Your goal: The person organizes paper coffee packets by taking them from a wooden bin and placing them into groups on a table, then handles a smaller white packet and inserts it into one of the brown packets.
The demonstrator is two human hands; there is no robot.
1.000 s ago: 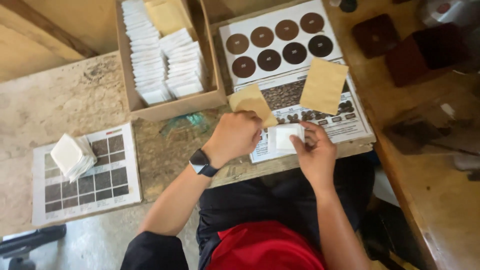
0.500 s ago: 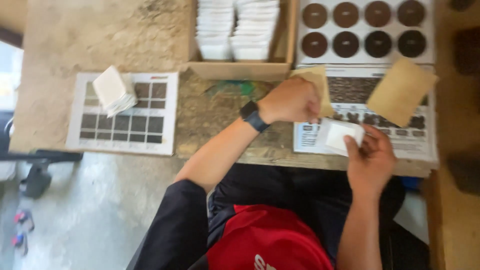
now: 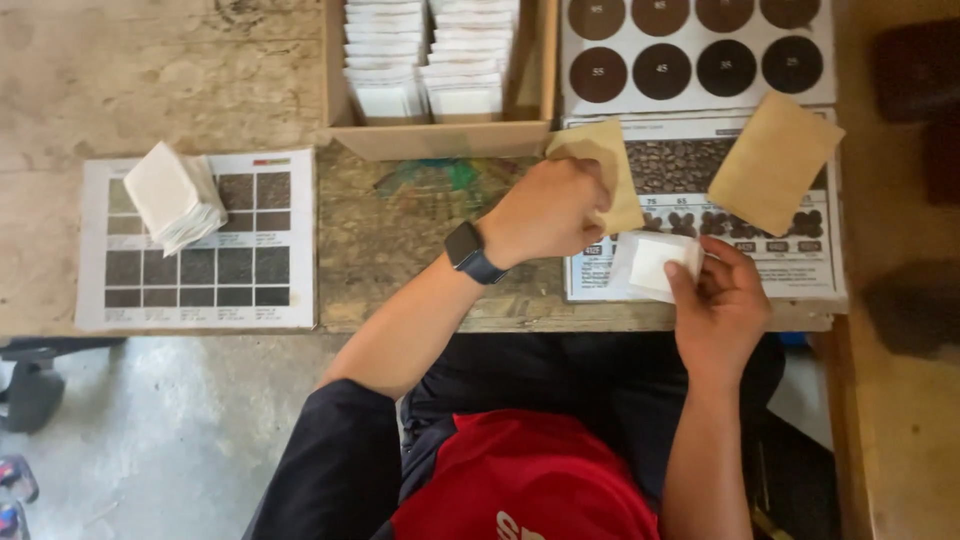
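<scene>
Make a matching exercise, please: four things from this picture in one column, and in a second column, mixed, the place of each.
Things:
1. small white packet
2. brown envelope under the left hand
3. loose stack of white packets
4. rows of white packets

Places:
A. on the chart of grey and brown squares
B. inside the cardboard box
C. between the fingers of the right hand
D. on the chart with dark bean pictures, beside the box

Pairs: 1-C, 2-D, 3-A, 4-B
</scene>
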